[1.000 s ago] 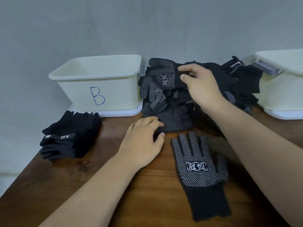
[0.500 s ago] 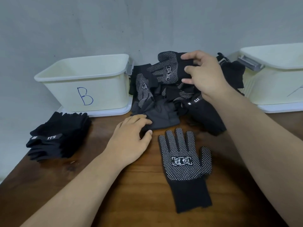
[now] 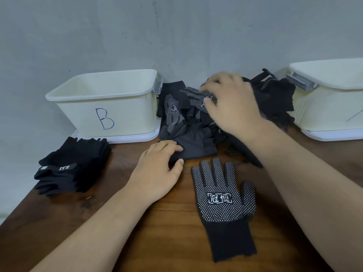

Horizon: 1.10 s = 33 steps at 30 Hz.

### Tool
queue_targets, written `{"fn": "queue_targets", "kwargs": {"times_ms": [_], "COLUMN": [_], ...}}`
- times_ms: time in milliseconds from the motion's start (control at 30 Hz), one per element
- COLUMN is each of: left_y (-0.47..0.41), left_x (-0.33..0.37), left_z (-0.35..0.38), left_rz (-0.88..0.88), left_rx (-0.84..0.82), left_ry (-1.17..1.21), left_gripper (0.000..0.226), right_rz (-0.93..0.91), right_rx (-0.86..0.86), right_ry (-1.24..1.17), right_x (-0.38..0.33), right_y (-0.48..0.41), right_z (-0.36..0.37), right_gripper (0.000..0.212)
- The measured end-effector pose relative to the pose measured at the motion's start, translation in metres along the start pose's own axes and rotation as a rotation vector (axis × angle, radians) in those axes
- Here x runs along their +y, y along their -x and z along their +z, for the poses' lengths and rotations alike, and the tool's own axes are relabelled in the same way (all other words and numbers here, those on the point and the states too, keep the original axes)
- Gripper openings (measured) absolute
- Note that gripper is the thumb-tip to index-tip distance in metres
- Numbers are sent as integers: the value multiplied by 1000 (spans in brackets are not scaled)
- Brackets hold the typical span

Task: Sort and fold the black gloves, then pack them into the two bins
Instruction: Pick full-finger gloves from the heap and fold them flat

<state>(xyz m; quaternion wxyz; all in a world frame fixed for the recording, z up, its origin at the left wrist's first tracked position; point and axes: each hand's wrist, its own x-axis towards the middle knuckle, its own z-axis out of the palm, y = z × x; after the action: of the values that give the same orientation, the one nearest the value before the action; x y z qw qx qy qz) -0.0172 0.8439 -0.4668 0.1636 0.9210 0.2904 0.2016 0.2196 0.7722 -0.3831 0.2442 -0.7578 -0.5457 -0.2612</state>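
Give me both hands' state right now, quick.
Left hand: rests on grey glove; grip cannot be told.
Right hand: pinches dotted glove atop the pile.
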Motion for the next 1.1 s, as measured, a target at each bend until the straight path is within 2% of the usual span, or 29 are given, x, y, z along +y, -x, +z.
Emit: {"fn": "queue_targets", "kwargs": {"times_ms": [133,333,467,533,667,800,1100], "left_y": [1,1,1,1,1,1,1], "left_x": [1,2,1,2,2,2,0], "left_z": [-1,1,2,2,1,1,3], "left_rz": [-4,3,6,6,3,0,-2], "left_rx": [-9,-13,-14,-16,-20,-31,-30], "left_ry": [-1,-23,-23,-22,-30,-42,-40], "left_gripper": [35,35,35,35,35,35,35], "right_rz": [-123,-4,31,87,382,525,542], "right_rx": [-135,-336,-431,-390,-156,-10,43], "right_ry": [16,-88,-155,-336,-1069,-1547,-1565], "right_x": [-23,-39,-39,-35,-30,-21,-3], "right_y": [12,7,5,2,-12,-23,-28], "right_z": [28,41,45,44,18,-8,-20], "right_gripper": [35,58,58,59,55,42,44]}}
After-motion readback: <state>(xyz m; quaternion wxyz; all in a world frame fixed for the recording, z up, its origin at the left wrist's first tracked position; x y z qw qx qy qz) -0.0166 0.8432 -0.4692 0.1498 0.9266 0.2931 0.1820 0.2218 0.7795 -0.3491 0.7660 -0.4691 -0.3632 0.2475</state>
